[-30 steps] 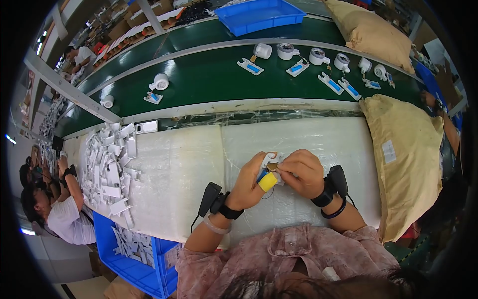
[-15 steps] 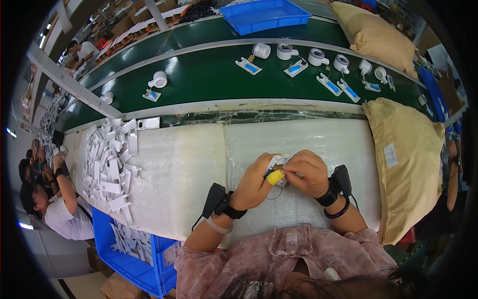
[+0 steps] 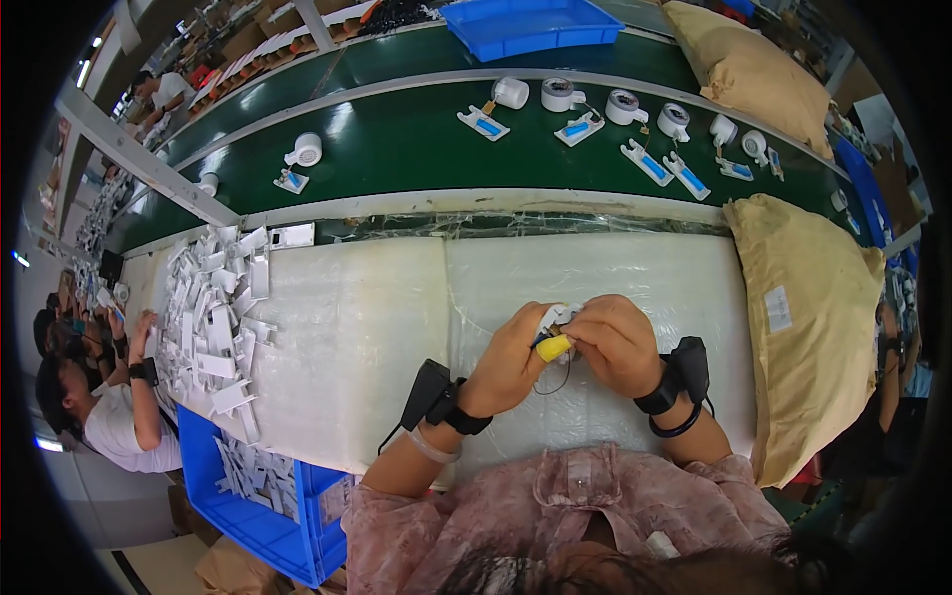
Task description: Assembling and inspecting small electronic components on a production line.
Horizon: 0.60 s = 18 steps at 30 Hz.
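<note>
Close together above the padded table, both of my hands are closed on one small white plastic part [image 3: 556,316] with a thin dark wire hanging below it. My left hand [image 3: 508,363] grips the part from the left. A yellow cover [image 3: 553,347] shows at that thumb's tip. My right hand [image 3: 617,344] pinches at the part's right side with bent fingers. A small brownish piece shows between the fingertips, but most of the part is hidden by them. Black devices are strapped to both wrists.
A heap of white plastic covers [image 3: 213,322] lies at left, above a blue bin [image 3: 213,471] with more pieces. Beyond, a green conveyor [image 3: 397,164] carries several round white units wired to blue-celled pieces. Brown sacks [image 3: 808,327] stand at right. A co-worker [image 3: 124,421] sits far left.
The units on the conveyor have shifted slightly left. My hands stay at the same spot, with the right fingers closing further over the part. The co-worker's arm has moved toward the heap.
</note>
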### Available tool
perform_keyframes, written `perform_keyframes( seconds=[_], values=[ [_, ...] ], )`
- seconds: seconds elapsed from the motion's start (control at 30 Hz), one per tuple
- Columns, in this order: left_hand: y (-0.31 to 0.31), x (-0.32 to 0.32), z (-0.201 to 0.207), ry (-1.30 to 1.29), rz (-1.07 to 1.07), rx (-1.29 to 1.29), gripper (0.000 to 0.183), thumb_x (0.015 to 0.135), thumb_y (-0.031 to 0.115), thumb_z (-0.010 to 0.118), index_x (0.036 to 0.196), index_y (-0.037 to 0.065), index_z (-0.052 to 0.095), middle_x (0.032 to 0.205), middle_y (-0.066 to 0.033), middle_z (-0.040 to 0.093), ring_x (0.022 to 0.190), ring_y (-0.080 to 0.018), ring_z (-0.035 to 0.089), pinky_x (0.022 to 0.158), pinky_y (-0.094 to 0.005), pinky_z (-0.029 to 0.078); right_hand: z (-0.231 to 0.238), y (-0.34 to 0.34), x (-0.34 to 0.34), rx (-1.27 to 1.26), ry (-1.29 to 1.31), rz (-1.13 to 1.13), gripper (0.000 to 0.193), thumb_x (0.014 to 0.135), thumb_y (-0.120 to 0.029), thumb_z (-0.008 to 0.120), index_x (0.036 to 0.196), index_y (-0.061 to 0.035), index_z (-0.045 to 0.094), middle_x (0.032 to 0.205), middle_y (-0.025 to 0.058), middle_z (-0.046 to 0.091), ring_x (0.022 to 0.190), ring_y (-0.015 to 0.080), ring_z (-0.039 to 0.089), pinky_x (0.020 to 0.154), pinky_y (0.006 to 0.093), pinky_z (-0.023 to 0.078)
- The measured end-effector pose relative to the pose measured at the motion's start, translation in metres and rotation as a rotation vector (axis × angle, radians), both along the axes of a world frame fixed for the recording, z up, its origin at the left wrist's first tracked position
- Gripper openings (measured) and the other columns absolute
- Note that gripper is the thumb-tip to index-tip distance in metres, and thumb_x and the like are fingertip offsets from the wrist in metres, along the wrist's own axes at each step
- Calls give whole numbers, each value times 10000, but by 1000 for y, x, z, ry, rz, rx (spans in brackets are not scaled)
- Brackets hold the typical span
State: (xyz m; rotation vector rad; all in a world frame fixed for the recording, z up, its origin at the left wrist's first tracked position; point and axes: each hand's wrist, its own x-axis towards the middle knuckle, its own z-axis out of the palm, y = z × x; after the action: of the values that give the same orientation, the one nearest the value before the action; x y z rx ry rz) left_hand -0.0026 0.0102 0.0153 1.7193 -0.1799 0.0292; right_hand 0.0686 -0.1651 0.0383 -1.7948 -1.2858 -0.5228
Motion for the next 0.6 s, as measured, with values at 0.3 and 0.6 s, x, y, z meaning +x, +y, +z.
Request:
perform_keyframes(
  seconds=[0.3,0.6],
  values=[
    [2,1,7,-77,-29,9,284,961,72,516,1241,23,529,953,-51,554,612,-82,520,523,-230,438,0,-2,3,1,-13,56,245,681,24,743,905,-30,661,838,98,634,768,267,637,812,409,551],
    [3,0,15,57,-63,87,361,904,88,577,1246,0,498,1073,-189,567,976,-393,569,849,-404,466,-2,-1,1,11,-6,28,240,680,20,752,897,-24,659,830,90,635,773,269,641,826,419,557]
  ],
)
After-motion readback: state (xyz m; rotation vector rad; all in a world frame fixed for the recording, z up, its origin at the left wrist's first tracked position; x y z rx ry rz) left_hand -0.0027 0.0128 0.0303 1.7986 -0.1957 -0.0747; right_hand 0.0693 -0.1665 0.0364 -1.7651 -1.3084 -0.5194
